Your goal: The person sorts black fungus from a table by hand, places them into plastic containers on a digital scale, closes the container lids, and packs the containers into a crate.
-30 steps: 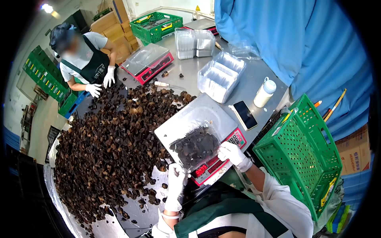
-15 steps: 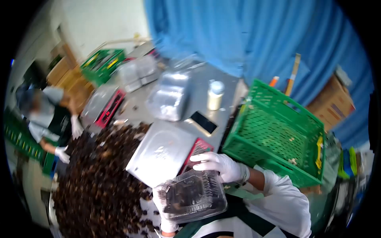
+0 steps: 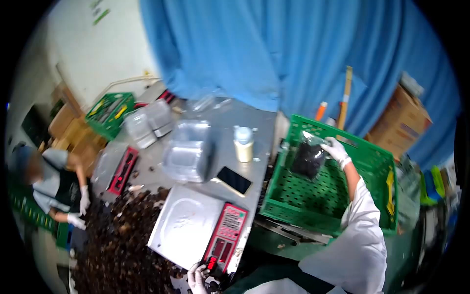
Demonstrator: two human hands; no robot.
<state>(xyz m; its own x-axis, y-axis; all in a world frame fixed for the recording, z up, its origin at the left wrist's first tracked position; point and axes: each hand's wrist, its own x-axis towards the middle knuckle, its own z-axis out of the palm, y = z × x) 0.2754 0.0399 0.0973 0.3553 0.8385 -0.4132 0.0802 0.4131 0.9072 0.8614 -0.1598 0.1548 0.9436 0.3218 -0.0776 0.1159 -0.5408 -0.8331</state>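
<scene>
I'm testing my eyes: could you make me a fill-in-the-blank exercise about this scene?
The white-gloved right hand holds a clear plastic box of dark pieces at a ____ perforated plastic crate.
The white-gloved left hand is near the ____ control panel of a metal-topped scale.
Behind the crate hangs a ____ cloth curtain.
Missing words: green; red; blue.

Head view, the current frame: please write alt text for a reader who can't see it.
The gloved right hand holds a clear box of dark pieces in or just above a green crate. The left hand is by the lit display of a scale, near a dark heap, with a co-worker beyond.
</scene>
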